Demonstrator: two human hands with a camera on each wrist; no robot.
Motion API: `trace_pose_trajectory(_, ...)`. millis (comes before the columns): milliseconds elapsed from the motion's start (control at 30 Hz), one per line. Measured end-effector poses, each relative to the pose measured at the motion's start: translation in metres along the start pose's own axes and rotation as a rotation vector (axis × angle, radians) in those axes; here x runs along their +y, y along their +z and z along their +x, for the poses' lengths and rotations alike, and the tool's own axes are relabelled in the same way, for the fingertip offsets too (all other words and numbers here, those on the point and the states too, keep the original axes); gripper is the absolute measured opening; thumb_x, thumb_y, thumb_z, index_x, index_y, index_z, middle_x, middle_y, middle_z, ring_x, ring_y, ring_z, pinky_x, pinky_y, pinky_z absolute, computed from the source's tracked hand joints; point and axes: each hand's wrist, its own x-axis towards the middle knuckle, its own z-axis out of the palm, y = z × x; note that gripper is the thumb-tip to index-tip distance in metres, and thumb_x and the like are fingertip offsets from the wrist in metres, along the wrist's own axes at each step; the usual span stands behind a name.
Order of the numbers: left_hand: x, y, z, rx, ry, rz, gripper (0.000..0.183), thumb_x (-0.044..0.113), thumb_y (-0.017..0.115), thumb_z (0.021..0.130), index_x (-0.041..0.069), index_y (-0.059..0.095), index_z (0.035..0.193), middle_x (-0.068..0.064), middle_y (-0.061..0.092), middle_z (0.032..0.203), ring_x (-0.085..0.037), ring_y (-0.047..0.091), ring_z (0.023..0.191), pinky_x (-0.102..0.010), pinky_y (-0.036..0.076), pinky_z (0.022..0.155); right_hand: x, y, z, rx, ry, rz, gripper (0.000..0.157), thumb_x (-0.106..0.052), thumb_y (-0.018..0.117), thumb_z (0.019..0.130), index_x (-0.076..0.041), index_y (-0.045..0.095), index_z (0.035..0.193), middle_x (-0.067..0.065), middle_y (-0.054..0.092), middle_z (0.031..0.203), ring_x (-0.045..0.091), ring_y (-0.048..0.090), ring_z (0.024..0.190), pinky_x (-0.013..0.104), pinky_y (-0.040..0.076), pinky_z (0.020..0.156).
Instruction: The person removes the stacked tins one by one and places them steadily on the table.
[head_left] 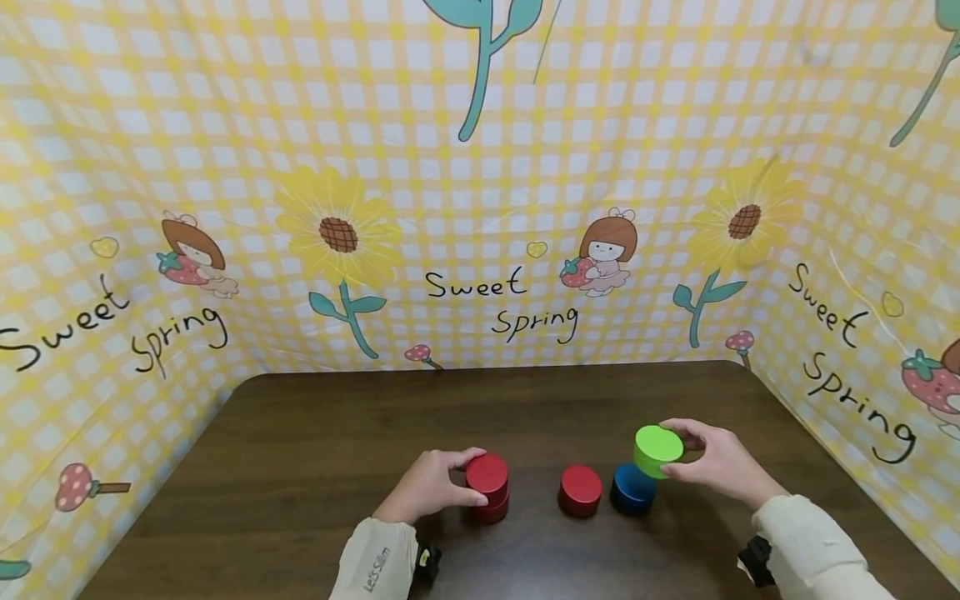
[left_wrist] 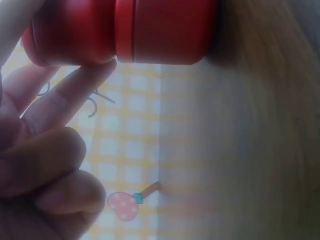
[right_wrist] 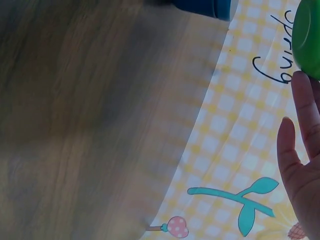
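Note:
My left hand (head_left: 435, 487) pinches the upper of two stacked red round tins (head_left: 487, 473) between thumb and fingers. Its mate, the lower red tin (left_wrist: 170, 32), stands on the table directly beneath. In my right hand (head_left: 716, 458) a bright green round tin (head_left: 658, 451) is gripped at its side, raised above a blue round tin (head_left: 632, 492) that stands on the table. The right wrist view shows the green tin up off the tabletop, with the blue tin (right_wrist: 205, 6) at the top edge. Another red tin (head_left: 580, 492) stands alone between the red stack and the blue one.
A dark brown wooden table (head_left: 337, 417) carries the tins. Around its back and sides hangs a yellow checked cloth (head_left: 480, 192) printed with sunflowers and lettering. Each forearm wears a pale sleeve (head_left: 813, 542) and a black wrist device (head_left: 427, 565).

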Motion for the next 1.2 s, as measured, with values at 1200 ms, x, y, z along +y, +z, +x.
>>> trace_pose_trajectory(1200, 0.001, -0.001, -0.001, -0.014, -0.022, 0.06, 0.066, 0.034, 0.082, 0.075, 0.015, 0.059, 0.133, -0.006, 0.067, 0.117, -0.02, 0.061, 0.102, -0.034, 0.046, 0.075, 0.029, -0.002, -0.03, 0.135, 0.154, -0.074, 0.055, -0.017, 0.082, 0.074, 0.006, 0.06, 0.12, 0.006, 0.068, 0.088, 0.0, 0.056, 0.071, 0.025, 0.046, 0.062)
